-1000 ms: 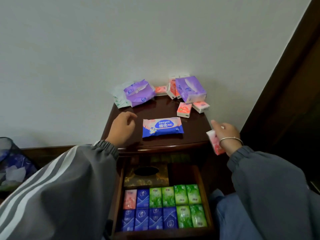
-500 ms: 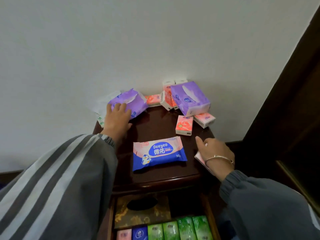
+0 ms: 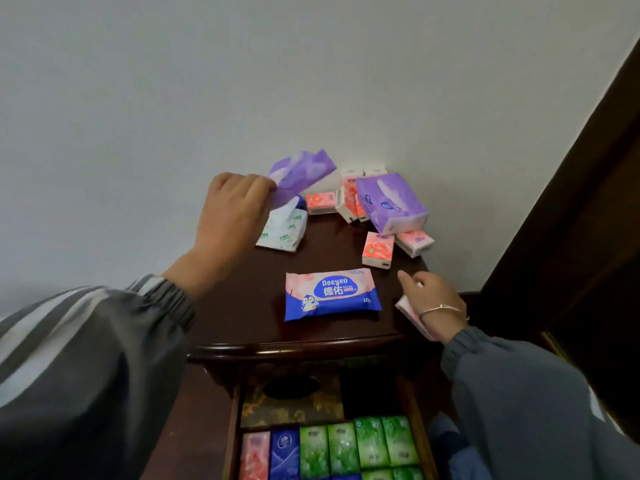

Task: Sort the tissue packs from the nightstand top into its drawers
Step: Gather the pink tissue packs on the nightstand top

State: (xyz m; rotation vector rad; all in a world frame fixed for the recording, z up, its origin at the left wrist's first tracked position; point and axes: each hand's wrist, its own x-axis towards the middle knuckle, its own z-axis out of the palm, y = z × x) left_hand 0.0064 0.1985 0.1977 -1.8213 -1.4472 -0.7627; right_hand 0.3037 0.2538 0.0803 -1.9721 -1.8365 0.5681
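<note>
Purple tissue pack [image 3: 301,173] gripped by curled fingers of left hand [image 3: 232,209] above back left corner of nightstand [image 3: 263,271], right hand [image 3: 433,299] clasping small pink pack [image 3: 410,315] at its right edge, open drawer [image 3: 412,427] below lined with green, blue, pink packs [image 3: 356,445].

Grey jacket [image 3: 526,393], gathered cuffs [image 3: 166,296] — pale stripes down the left sleeve [image 3: 86,358]; thin, perhaps metal, bangle [image 3: 443,309] at right wrist.

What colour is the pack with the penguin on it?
The penguin pack is blue and pink, seen best in the head view.
</note>
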